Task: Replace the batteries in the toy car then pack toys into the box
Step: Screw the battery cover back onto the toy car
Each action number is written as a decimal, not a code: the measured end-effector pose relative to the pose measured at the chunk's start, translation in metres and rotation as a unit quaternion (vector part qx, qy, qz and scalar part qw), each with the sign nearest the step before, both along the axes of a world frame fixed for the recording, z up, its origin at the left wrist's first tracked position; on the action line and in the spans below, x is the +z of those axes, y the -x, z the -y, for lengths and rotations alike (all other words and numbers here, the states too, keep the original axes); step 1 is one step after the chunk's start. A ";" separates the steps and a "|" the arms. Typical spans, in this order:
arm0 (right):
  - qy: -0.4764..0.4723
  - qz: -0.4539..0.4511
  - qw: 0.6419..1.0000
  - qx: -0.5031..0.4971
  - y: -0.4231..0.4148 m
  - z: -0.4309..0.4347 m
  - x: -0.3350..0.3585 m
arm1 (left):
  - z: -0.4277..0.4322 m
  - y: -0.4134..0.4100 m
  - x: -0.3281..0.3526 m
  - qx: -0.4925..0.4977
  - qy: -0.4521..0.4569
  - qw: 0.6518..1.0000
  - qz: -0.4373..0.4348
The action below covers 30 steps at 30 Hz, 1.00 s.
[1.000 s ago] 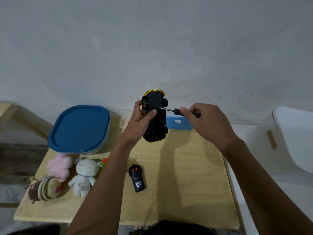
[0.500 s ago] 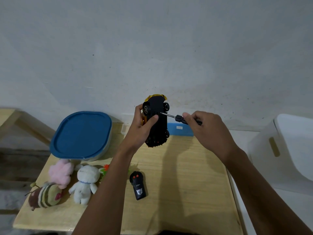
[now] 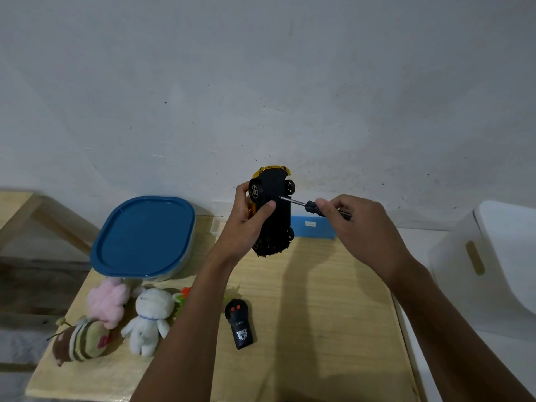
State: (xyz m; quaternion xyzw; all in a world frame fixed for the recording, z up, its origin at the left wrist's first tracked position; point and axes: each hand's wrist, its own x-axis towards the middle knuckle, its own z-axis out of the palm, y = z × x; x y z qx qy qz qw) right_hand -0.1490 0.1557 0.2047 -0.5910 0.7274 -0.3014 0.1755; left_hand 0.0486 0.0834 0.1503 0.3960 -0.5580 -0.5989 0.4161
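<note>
toy car is up in the air over the wooden table, underside facing me; left hand wrapped around it; right hand pinching a screwdriver, tip on the chassis; lidded box back left

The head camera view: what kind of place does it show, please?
Probably a plain room at home, used as a small work spot. A low wooden table stands against a bare white wall, with plush toys and a blue-lidded box on it, and a white plastic bin beside it.
</note>
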 end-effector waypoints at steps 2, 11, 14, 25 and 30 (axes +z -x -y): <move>-0.018 -0.007 1.000 0.009 -0.001 -0.001 0.003 | -0.001 0.001 0.001 -0.001 0.003 1.000 -0.002; -0.041 0.008 0.999 0.015 -0.005 0.003 0.013 | -0.001 0.000 0.002 -0.003 0.008 1.000 0.006; -0.061 0.032 0.997 0.026 -0.006 0.003 0.014 | -0.001 0.001 0.002 -0.002 0.013 1.000 0.010; -0.078 0.026 0.996 0.027 -0.005 0.002 0.010 | -0.001 0.001 0.003 -0.008 0.016 1.000 0.016; -0.132 0.056 0.988 0.055 0.000 0.000 0.013 | -0.003 0.000 0.000 -0.012 0.015 1.000 0.015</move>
